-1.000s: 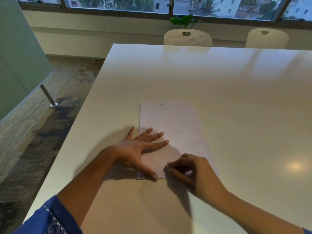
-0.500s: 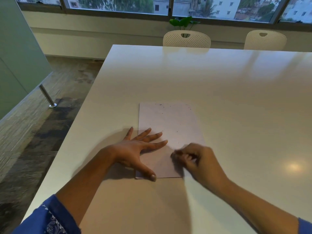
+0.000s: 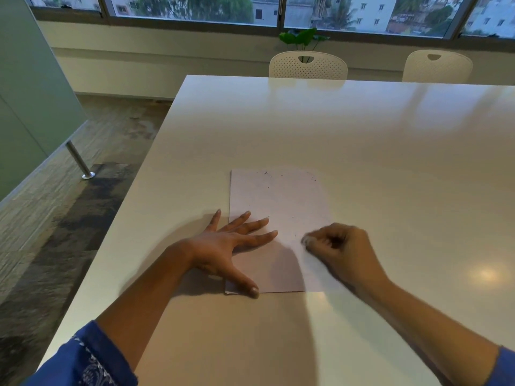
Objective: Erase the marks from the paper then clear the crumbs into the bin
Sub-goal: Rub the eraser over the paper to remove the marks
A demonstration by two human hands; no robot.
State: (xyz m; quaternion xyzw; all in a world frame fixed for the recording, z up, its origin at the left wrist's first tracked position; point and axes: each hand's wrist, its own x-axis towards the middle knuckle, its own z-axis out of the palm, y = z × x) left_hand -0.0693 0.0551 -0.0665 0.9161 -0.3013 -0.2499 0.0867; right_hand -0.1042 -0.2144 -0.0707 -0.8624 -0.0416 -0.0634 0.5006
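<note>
A white sheet of paper [image 3: 278, 201] lies on the table [image 3: 334, 129], near its left front part. Small dark crumbs [image 3: 266, 173] are scattered over the sheet, mostly near its far edge. My left hand [image 3: 225, 246] lies flat with fingers spread, pressing the paper's near left part, thumb at the near edge. My right hand [image 3: 340, 246] is curled over the paper's right edge and pinches a small pale eraser [image 3: 306, 240], blurred by motion. No bin is in view.
The table's left edge runs close to my left arm, with wooden floor and a metal post [image 3: 79, 162] beyond. Two white chairs [image 3: 308, 65] [image 3: 437, 65] stand at the far edge, with a green plant [image 3: 303, 37] behind them by the window.
My right hand has moved from the paper's near edge up and to the right along the sheet. My left hand has stayed pressed on the paper.
</note>
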